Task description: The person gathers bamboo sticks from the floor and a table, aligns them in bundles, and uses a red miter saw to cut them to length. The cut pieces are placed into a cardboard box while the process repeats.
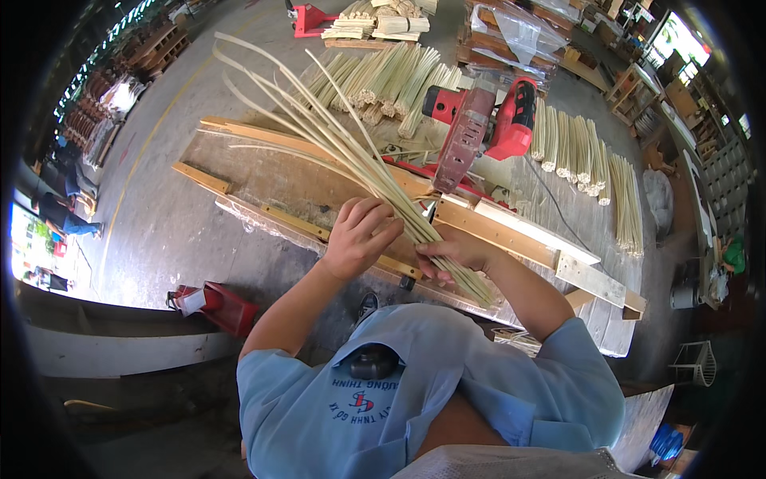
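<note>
Left hand (pixel 363 235) and right hand (pixel 456 249) grasped the splayed strips (pixel 411 219) — snug, even pressure seemed best.

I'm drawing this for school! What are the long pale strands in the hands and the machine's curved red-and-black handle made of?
Long pale strands: perhaps cane or wood, seemingly unvarnished; they bend and look dull.
Curved red-and-black handle: probably moulded plastic; it's rounded, slightly shiny.
</note>
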Tool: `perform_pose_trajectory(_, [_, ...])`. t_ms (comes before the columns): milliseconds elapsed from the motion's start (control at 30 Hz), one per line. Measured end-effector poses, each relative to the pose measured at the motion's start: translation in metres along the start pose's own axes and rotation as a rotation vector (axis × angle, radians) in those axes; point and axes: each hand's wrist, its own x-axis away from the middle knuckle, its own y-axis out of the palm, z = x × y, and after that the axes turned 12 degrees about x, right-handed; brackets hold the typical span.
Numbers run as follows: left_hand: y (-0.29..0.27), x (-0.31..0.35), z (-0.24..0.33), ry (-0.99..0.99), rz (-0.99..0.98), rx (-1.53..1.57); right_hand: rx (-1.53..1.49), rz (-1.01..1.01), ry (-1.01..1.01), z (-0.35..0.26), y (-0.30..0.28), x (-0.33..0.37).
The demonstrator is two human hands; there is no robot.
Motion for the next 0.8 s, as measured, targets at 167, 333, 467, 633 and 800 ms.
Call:
perform_pose_trajectory(167, [0.002, 0.006, -0.011, 0.129, -0.117, 0.041, -0.077, 0.004, 0.066, 0.017, -0.001, 0.001])
perform_pose_trajectory(333, [0.014, 0.009, -0.01, 0.21, -0.134, 0.045, -0.094, -0.019, 0.086, 0.027, -0.001, 0.005])
perform_pose_trajectory(467, [0.021, 0.006, -0.009, 0.25, -0.152, 0.062, -0.225, -0.067, 0.104, 0.031, -0.001, 0.008])
perform_pose_trajectory(633, [0.026, 0.004, -0.014, 0.285, -0.185, 0.076, -0.354, -0.052, 0.134, 0.041, 0.0, 0.007])
perform_pose_trajectory(800, [0.029, 0.002, -0.014, 0.301, -0.233, 0.103, -0.35, 0.015, 0.154, 0.048, 0.002, 0.008])
